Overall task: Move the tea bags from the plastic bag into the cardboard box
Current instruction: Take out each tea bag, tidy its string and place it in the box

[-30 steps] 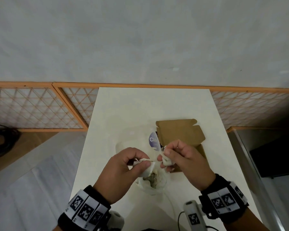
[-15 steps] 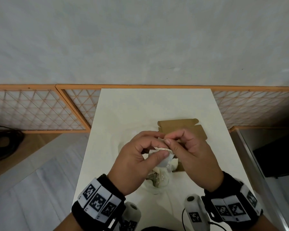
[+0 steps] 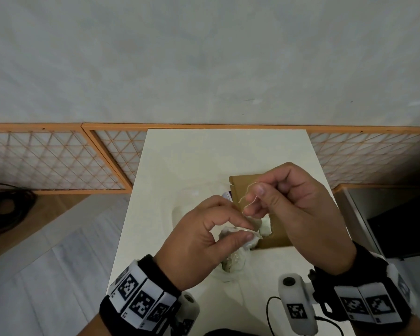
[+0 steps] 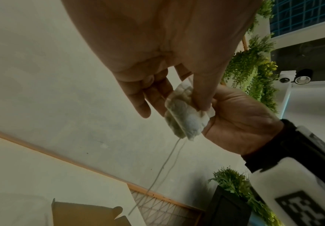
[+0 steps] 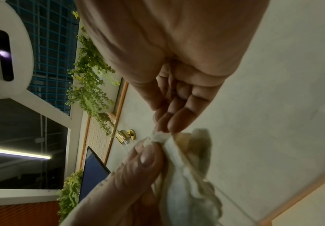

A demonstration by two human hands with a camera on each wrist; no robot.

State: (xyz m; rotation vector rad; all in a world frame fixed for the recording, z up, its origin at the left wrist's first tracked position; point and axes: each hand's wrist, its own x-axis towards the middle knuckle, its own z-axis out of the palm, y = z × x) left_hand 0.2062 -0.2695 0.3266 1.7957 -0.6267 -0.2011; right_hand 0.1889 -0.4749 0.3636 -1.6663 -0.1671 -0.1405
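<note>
Left hand point(image 3: 199, 241) pinches tea bag point(image 4: 185, 113); right hand point(image 3: 298, 209) pinches its string point(image 3: 246, 197) — fingers curled.

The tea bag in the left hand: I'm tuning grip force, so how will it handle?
Tea bag looks soft: it creases under the left hand's pinch. Probably light. Its thin string, pinched by the right hand, hangs limp and may snag.
</note>
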